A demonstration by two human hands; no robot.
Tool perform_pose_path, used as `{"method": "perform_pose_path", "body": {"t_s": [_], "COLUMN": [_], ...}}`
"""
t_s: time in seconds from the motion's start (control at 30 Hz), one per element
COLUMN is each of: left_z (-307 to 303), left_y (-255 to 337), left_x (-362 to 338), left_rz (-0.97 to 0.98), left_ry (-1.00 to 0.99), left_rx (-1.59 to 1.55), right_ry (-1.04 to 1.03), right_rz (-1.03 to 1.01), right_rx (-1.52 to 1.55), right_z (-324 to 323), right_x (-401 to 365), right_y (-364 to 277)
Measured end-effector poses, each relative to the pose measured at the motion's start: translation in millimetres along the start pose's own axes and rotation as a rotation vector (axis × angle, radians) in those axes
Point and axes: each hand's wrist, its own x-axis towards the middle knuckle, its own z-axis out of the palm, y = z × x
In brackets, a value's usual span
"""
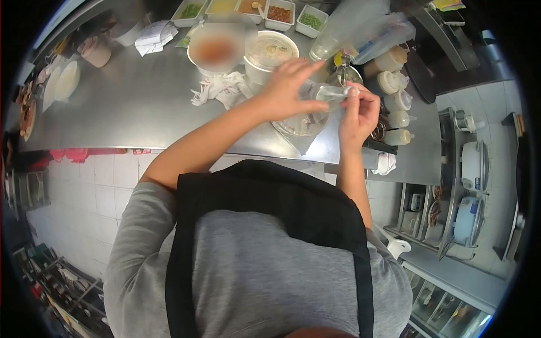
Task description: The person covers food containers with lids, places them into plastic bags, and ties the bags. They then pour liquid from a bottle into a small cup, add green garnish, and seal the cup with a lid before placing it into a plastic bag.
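My right hand [360, 110] pinches the end of a piece of clear plastic [332, 93] between thumb and fingertips. Close to the other end of it, my left hand [290, 90] is spread, thumb stretched out toward the plastic. Below both hands, at the counter's front edge, stands a clear round container [304, 125] with pale contents. Just beyond my left hand is a white tub [270, 52] under a clear cover. To its left, a bowl of reddish-brown food [217, 52] shows blurred.
A crumpled white cloth [225, 89] lies on the steel counter [129, 96]. Several trays of chopped ingredients, one with green pieces [310, 21], line the back. Squeeze bottles [399, 119] stand at the right. Clear plastic bags [358, 25] hang over the back right.
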Motion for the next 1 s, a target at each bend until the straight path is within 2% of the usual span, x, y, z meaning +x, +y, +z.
{"method": "perform_pose_path", "body": {"t_s": [0.13,0.17,0.3,0.4,0.47,0.53,0.63,0.7,0.77,0.8,0.83,0.87,0.9,0.97,1.0], "left_z": [-33.3,-40.1,-62.9,-75.0,-76.2,-68.0,-47.3,-24.4,0.0,10.4,19.9,27.8,31.1,36.4,39.6], "left_y": [-6.7,-7.0,5.9,22.8,34.4,43.1,71.0,90.0,108.8,119.3,128.9,135.5,144.0,158.2,161.0], "left_x": [-45.8,-62.4,-147.3,-221.8,-284.3,-354.5,-455.9,-525.4,-581.0,-601.3,-616.2,-626.1,-626.5,-617.9,-614.2], "left_rz": [-0.119,-0.15,-0.306,-0.456,-0.574,-0.684,-0.907,-1.054,-1.176,-1.231,-1.283,-1.29,-1.308,-1.342,-1.356], "left_ry": [0.143,0.172,0.268,0.317,0.335,0.335,0.313,0.299,0.282,0.272,0.263,0.247,0.235,0.201,0.182], "left_rx": [-0.011,-0.008,-0.008,-0.033,0.019,0.147,0.217,0.245,0.232,0.209,0.191,0.188,0.151,0.108,0.103], "right_ry": [-0.008,-0.034,-0.118,-0.325,-0.48,-0.346,-0.256,-0.352,-0.741,-0.917,-1.156,-1.252,-1.344,-1.277,-1.189], "right_rz": [0.053,-0.019,0.029,-0.243,-0.374,-0.36,-0.54,-0.56,-0.214,-0.144,0.009,0.081,0.152,0.137,0.09], "right_rx": [0.002,-0.034,-0.3,-0.651,-0.72,-0.784,-0.556,-0.446,-0.389,-0.359,-0.286,-0.276,-0.267,-0.393,-0.486], "right_z": [0.7,-1.9,2.0,-8.7,-15.6,-7.5,3.1,-2.4,-9.4,-8.5,-10.3,-9.1,-6.7,-10.9,-4.8], "right_x": [3.6,3.4,-14.2,-13.9,-8.6,-26.4,-67.3,-114.4,-174.6,-203.7,-234.1,-261.8,-287.9,-355.1,-359.0], "right_y": [14.6,31.8,42.8,46.5,51.2,25.6,-29.0,-41.3,-34.2,-21.4,7.6,27.3,48.3,124.0,150.2]}}
